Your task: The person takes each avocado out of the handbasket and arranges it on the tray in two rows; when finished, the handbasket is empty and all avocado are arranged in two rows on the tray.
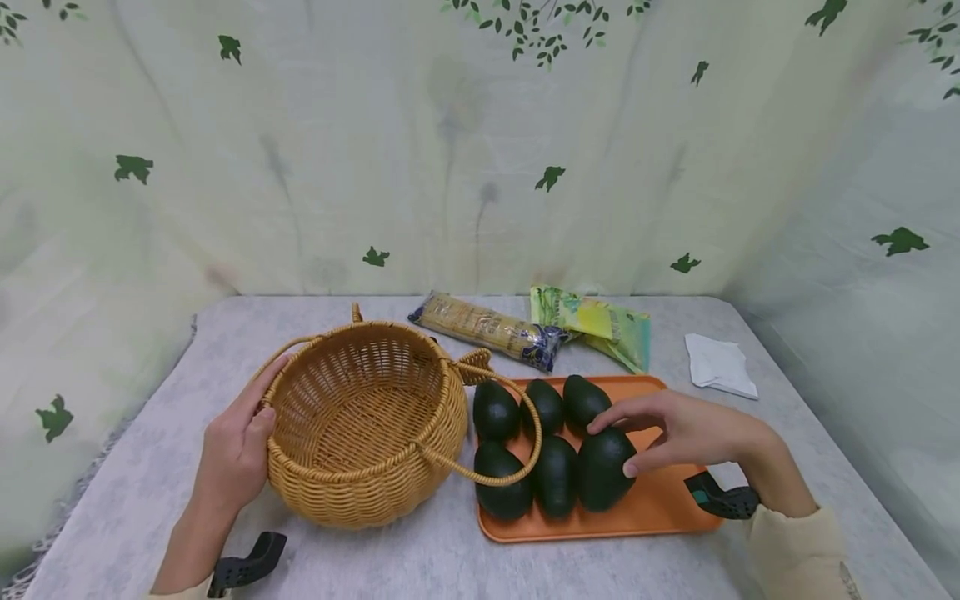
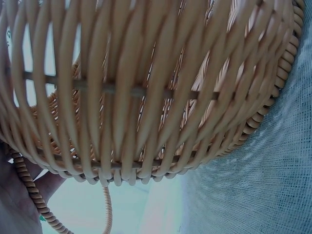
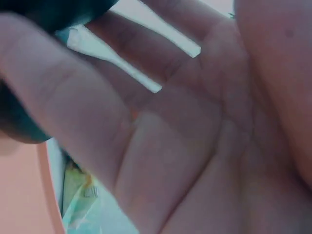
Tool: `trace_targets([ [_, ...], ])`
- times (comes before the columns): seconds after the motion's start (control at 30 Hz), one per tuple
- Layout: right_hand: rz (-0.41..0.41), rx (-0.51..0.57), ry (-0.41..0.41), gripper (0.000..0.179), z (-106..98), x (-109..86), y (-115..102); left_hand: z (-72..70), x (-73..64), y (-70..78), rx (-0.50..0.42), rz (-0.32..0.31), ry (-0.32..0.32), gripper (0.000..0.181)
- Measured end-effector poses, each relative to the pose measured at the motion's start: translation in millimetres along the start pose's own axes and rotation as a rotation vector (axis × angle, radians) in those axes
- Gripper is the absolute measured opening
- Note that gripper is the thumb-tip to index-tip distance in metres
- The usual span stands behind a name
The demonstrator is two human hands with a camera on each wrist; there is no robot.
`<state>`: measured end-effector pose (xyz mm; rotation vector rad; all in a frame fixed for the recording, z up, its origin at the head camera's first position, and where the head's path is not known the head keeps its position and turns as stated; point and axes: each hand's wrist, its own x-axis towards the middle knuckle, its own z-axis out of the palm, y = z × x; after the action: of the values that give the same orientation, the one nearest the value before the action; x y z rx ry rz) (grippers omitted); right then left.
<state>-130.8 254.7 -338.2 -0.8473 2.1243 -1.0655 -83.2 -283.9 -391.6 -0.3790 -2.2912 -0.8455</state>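
Note:
A round wicker basket [image 1: 360, 492] with thin looped handles stands on the left, its inside bare. My left hand [image 1: 234, 450] grips its left rim beside one handle; in the left wrist view, woven side [image 2: 141, 97] fills most of the picture. Several dark green avocados lie in two rows on an orange tray [image 1: 667, 500]. My right hand [image 1: 686, 429] reaches over the tray and holds the front right avocado [image 1: 603, 471] between thumb and fingers. Close up in the right wrist view, the palm [image 3: 185, 126] hides most of that avocado.
Behind the tray lie a clear pack of noodles [image 1: 487, 325] and green-yellow packets [image 1: 592, 321]. A white folded tissue packet [image 1: 720, 364] is at the back right. The basket's right handle [image 1: 536, 425] overhangs the tray's left avocados. Patterned curtain [image 1: 480, 150] encloses the table.

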Motion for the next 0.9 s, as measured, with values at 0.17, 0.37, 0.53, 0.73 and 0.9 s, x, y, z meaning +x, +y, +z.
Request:
trace_targets([
  [0.17, 0.018, -0.066, 0.003, 0.045, 1.3, -0.7, 3.2, -0.6, 0.8, -0.4, 0.002, -0.009, -0.001, 0.053],
  [0.37, 0.024, -0.169, -0.028, 0.043, 2.4, 1.8, 8.5, 0.0, -0.9, -0.6, 0.007, -0.014, 0.001, 0.053],
  [0.53, -0.008, -0.154, -0.058, 0.045, 4.5, 5.0, 12.1, 0.7, -1.7, 0.0, 0.002, -0.028, 0.003, 0.052],
  [0.73, 0.031, -0.183, -0.024, 0.055, 4.9, 5.2, 12.4, 1.3, -2.2, 0.1, 0.005, -0.037, 0.0, 0.051],
  [0.9, 0.057, -0.212, 0.011, 0.05, 3.8, 6.6, 10.4, 0.8, -1.4, 0.8, 0.002, -0.035, 0.003, 0.052],
])
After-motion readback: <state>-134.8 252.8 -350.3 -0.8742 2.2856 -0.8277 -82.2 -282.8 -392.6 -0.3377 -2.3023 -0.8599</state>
